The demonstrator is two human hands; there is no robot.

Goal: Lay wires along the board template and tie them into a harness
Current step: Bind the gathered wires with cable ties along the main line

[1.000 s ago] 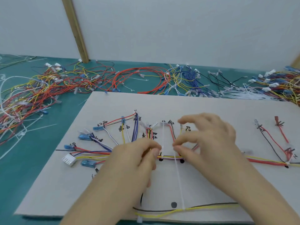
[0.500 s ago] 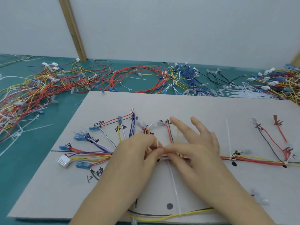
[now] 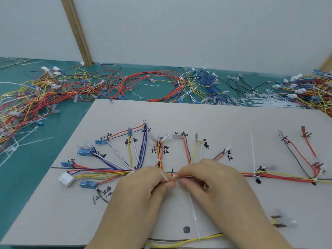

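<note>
A grey board template [image 3: 212, 114] with black handwritten marks lies in front of me. Coloured wires fan out over it into a horizontal wire bundle [image 3: 280, 177]. My left hand [image 3: 143, 191] and my right hand [image 3: 212, 180] meet at the bundle's middle. Both pinch a white cable tie [image 3: 164, 177] wrapped at the bundle; its short end sticks up by my left thumb. Another white tie [image 3: 195, 218] runs down from under my hands to yellow and black wires [image 3: 181, 242] at the near edge. A tied cable tie [image 3: 253, 153] stands upright to the right.
A white multi-pin connector [image 3: 65, 178] and blue terminals [image 3: 88, 184] end the wires on the left. Heaps of loose coloured wires [image 3: 53, 90] and white cable ties [image 3: 267, 99] cover the green table behind the board. A wooden strip [image 3: 77, 31] leans against the wall.
My hands have come down together onto the bundle's middle. The right hand's fingers, raised and spread before, now curl and pinch the tie against the left hand's fingertips.
</note>
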